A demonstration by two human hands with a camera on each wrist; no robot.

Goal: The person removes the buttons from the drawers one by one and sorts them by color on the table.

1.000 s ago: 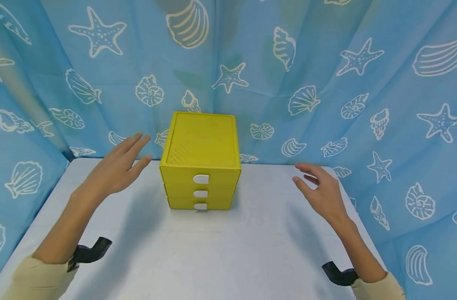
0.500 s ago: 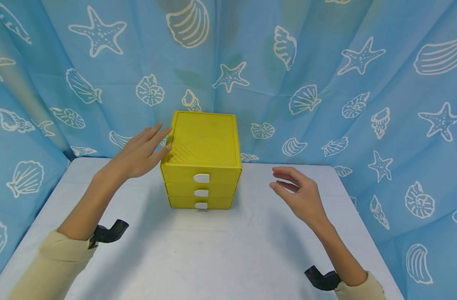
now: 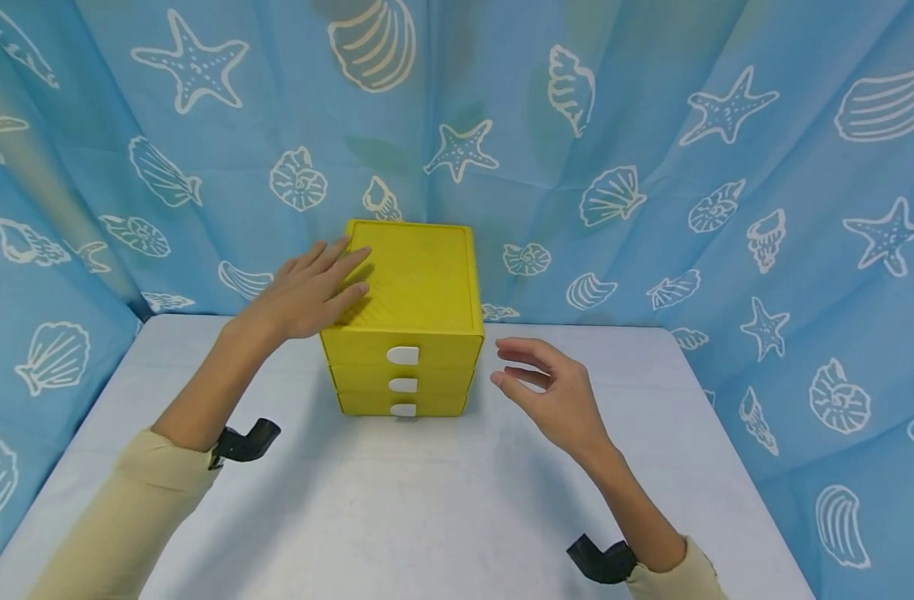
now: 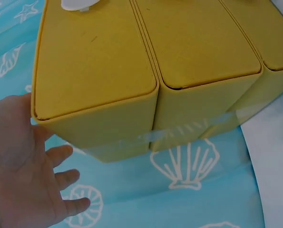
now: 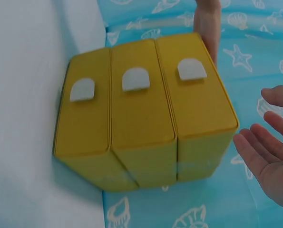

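Note:
A yellow three-drawer box (image 3: 419, 283) with white tab handles stands at the back of the white table, all drawers closed. My left hand (image 3: 302, 292) is over the left part of its top, fingers spread and straight. In the left wrist view the left hand (image 4: 22, 166) sits beside the top drawer's corner. My right hand (image 3: 550, 392) hovers just right of the box's front corner, fingers loosely bent, thumb apart, nothing held. The right wrist view shows the right hand's fingers (image 5: 255, 147) by the upper corner of the box (image 5: 141, 114).
A blue curtain (image 3: 457, 100) printed with white shells and starfish hangs behind and at both sides of the white table (image 3: 427, 500). A black wrist mount (image 3: 247, 440) sticks out from the left wrist, another black mount (image 3: 602, 560) from the right.
My left hand has moved right, from beside the box to over its top. My right hand has come left, close to the box's right side. The box has stayed in place.

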